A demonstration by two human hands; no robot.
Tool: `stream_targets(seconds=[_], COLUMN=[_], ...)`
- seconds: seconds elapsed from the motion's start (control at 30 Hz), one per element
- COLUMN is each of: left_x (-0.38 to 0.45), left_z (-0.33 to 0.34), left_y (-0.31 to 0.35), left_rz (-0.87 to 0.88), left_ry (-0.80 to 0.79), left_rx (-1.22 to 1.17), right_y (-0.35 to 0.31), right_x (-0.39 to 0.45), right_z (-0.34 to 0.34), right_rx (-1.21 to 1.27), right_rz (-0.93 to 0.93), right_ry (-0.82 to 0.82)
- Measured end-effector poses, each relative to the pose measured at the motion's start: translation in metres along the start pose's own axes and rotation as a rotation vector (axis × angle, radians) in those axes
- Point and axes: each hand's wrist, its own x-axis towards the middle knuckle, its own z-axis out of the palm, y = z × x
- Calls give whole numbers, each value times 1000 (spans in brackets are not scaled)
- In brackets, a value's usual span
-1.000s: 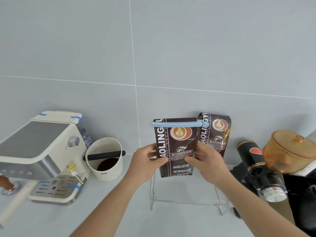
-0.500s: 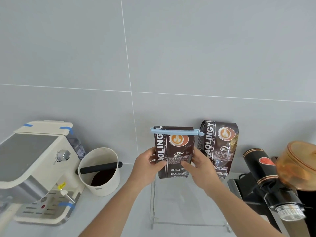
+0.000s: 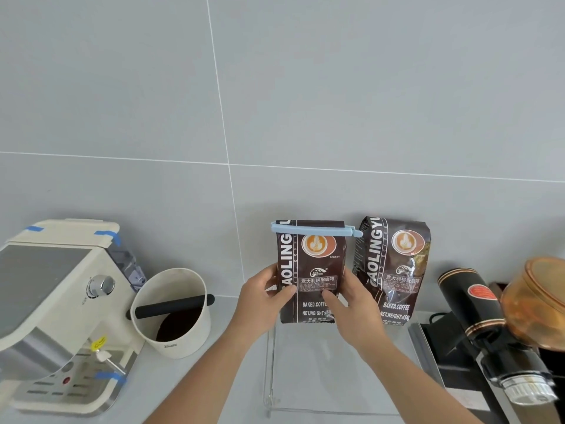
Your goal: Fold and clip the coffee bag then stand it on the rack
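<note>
A dark brown coffee bag [image 3: 312, 264] stands upright on the back of a clear acrylic rack [image 3: 270, 365]. Its folded top is closed by a long light-blue clip [image 3: 315, 229]. My left hand [image 3: 263, 304] grips the bag's left side, thumb on the front. My right hand [image 3: 351, 307] grips its right side, thumb on the front too. The bag's bottom edge sits at the rack's top surface; I cannot tell whether it rests fully on it.
A second, unclipped coffee bag [image 3: 394, 267] stands just to the right on the rack. A cream knock box [image 3: 171, 313] and a cream espresso machine [image 3: 58, 307] are to the left. A black grinder [image 3: 477, 328] with an amber hopper [image 3: 538, 301] is at the right.
Both hands have carried the clipped bag back and slightly left, away from overlapping the second bag, and set it down upright beside that bag. The camera has tilted.
</note>
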Motion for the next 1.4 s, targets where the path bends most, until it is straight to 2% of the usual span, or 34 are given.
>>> stream_targets(seconds=[0.9,1.2,1.3,1.4], left_x=[24,21,19,14], left_z=[1,-1,-4,-11], left_y=[7,15,20,28], left_rz=[-74,-162,-198,-263], left_ry=[18,138,130,125], left_rx=[69,222,177,-13], right_y=[-9,-16,-27,-31], right_x=[15,15,10,6], right_z=[4,-4,-12,-25], right_rx=[-6,21,119,280], right_rz=[71,76,109,144], right_ry=[-27,-37,-61,-146])
